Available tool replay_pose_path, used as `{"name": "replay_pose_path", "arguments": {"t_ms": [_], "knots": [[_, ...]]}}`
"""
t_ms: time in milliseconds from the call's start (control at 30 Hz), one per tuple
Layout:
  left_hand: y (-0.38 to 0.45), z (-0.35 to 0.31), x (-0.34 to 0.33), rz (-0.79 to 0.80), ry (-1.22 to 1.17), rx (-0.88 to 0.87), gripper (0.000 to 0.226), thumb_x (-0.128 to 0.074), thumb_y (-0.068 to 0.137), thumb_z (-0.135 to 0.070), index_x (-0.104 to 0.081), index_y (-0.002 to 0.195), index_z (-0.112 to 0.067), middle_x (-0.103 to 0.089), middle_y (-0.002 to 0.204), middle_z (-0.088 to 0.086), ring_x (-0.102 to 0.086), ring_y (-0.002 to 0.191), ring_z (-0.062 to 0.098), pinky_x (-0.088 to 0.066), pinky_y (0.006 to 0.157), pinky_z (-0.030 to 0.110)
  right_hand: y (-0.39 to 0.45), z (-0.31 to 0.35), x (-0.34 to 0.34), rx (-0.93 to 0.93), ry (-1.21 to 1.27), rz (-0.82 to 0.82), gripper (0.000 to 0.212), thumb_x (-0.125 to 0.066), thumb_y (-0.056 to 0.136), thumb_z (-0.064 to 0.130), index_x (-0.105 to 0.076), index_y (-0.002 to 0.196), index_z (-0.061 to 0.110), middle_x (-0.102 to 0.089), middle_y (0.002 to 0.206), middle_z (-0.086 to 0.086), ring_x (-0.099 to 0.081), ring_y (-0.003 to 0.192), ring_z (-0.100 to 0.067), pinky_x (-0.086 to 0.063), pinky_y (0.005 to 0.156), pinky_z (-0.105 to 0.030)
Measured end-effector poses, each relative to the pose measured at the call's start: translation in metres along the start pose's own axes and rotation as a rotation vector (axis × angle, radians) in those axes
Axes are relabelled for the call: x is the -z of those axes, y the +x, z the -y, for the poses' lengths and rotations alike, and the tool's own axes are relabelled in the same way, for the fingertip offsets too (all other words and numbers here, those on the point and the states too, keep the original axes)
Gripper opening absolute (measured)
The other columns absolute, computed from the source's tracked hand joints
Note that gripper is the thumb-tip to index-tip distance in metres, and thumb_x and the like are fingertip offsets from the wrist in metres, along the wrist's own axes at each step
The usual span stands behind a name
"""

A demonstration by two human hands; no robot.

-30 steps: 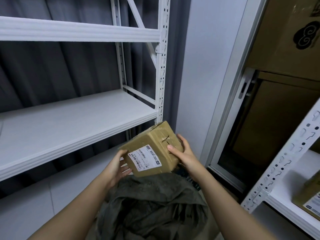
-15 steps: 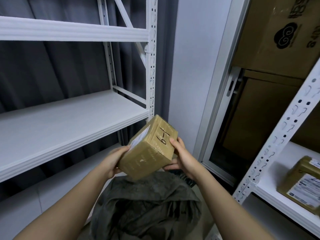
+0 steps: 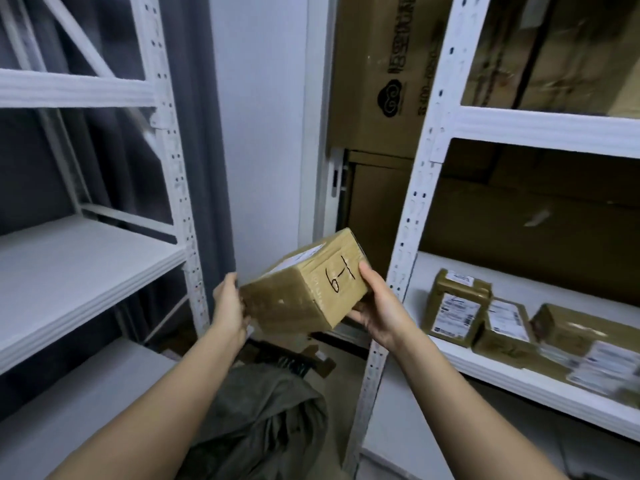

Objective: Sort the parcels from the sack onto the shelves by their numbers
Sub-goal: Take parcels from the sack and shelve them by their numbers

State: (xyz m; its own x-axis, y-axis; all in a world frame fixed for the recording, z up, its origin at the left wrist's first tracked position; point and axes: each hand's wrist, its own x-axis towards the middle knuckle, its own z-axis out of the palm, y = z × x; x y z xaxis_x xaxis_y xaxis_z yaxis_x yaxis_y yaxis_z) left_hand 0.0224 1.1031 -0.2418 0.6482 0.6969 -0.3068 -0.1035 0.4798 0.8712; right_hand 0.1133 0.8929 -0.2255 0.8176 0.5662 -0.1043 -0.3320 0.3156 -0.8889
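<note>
A taped brown cardboard parcel [image 3: 304, 282] hangs tilted between both hands, above the grey-green sack [image 3: 263, 420]. "6-1" is handwritten on the face turned toward me, and a white label shows on its upper left side. My left hand [image 3: 230, 304] grips the parcel's left end. My right hand [image 3: 375, 306] holds the right end, thumb on the numbered face, fingers underneath. To the right, the white shelf [image 3: 485, 372] carries several labelled parcels [image 3: 457, 306].
A white rack on the left has a bare shelf board [image 3: 69, 282] at about hand height. Between the racks stand a white wall, a door frame and large stacked cartons [image 3: 377, 81]. A perforated white upright [image 3: 408, 216] stands just right of my right hand.
The view has swung right, bringing the right rack and its parcels into sight. The parcel has moved right with both hands, its numbered face now turned more toward me.
</note>
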Motion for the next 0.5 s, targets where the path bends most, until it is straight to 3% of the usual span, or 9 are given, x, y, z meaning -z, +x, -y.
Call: {"name": "replay_pose_path", "arguments": {"t_ms": [33, 100, 133, 200, 300, 400, 500], "knots": [[-0.006, 0.003, -0.013, 0.039, 0.016, -0.019, 0.04, -0.046, 0.094, -0.042, -0.049, 0.128, -0.021, -0.06, 0.096, 0.005, -0.058, 0.076, 0.017, -0.047, 0.062, 0.03, -0.006, 0.008, 0.005, 0.027, 0.005, -0.022, 0.053, -0.064, 0.082, 0.049, -0.058, 0.126, 0.02, -0.069, 0.116, -0.004, -0.065, 0.11, -0.023, -0.057, 0.084, -0.043], [-0.019, 0.007, -0.041, 0.128, 0.077, -0.087, 0.047, -0.044, 0.096, -0.043, -0.038, 0.139, -0.027, -0.054, 0.128, 0.008, -0.059, 0.105, 0.023, -0.051, 0.087, 0.04, -0.018, 0.025, 0.015, 0.103, 0.001, -0.059, 0.053, -0.066, 0.077, 0.051, -0.061, 0.122, 0.024, -0.073, 0.108, 0.001, -0.067, 0.107, -0.02, -0.058, 0.082, -0.042], [-0.028, 0.007, -0.057, 0.172, 0.123, -0.132, 0.053, -0.043, 0.097, -0.043, -0.027, 0.146, -0.032, -0.042, 0.143, 0.008, -0.051, 0.122, 0.026, -0.045, 0.101, 0.045, -0.026, 0.035, 0.02, 0.144, 0.008, -0.071, 0.052, -0.067, 0.075, 0.051, -0.063, 0.121, 0.025, -0.073, 0.106, 0.003, -0.068, 0.105, -0.019, -0.058, 0.08, -0.04], [-0.047, 0.004, -0.085, 0.202, 0.181, -0.229, 0.061, -0.043, 0.097, -0.044, -0.013, 0.15, -0.035, -0.023, 0.154, 0.006, -0.036, 0.134, 0.027, -0.036, 0.107, 0.043, -0.042, 0.054, 0.03, 0.206, 0.048, -0.095, 0.052, -0.068, 0.076, 0.049, -0.064, 0.121, 0.023, -0.072, 0.109, 0.001, -0.067, 0.105, -0.02, -0.058, 0.077, -0.039], [-0.076, -0.006, -0.124, 0.153, 0.191, -0.365, 0.061, -0.047, 0.096, -0.044, -0.02, 0.147, -0.024, -0.02, 0.15, 0.006, -0.035, 0.132, 0.023, -0.034, 0.098, 0.034, -0.066, 0.082, 0.046, 0.284, 0.111, -0.108, 0.052, -0.07, 0.076, 0.045, -0.062, 0.121, 0.019, -0.073, 0.106, -0.002, -0.066, 0.106, -0.022, -0.058, 0.077, -0.04], [-0.11, -0.015, -0.163, 0.1, 0.189, -0.431, 0.05, -0.047, 0.094, -0.048, -0.03, 0.131, -0.018, -0.024, 0.137, 0.007, -0.044, 0.107, 0.018, -0.038, 0.087, 0.032, -0.09, 0.107, 0.056, 0.376, 0.099, -0.135, 0.042, -0.064, 0.084, 0.043, -0.063, 0.119, 0.02, -0.072, 0.107, -0.002, -0.064, 0.109, -0.023, -0.058, 0.077, -0.039], [-0.149, -0.025, -0.2, 0.117, 0.111, -0.389, 0.034, -0.041, 0.096, -0.049, -0.033, 0.11, -0.019, -0.033, 0.124, 0.006, -0.046, 0.086, 0.01, -0.04, 0.075, 0.029, -0.112, 0.13, 0.062, 0.46, 0.099, -0.147, 0.033, -0.06, 0.089, 0.041, -0.063, 0.115, 0.02, -0.07, 0.11, -0.005, -0.063, 0.11, -0.022, -0.058, 0.078, -0.04]]}}
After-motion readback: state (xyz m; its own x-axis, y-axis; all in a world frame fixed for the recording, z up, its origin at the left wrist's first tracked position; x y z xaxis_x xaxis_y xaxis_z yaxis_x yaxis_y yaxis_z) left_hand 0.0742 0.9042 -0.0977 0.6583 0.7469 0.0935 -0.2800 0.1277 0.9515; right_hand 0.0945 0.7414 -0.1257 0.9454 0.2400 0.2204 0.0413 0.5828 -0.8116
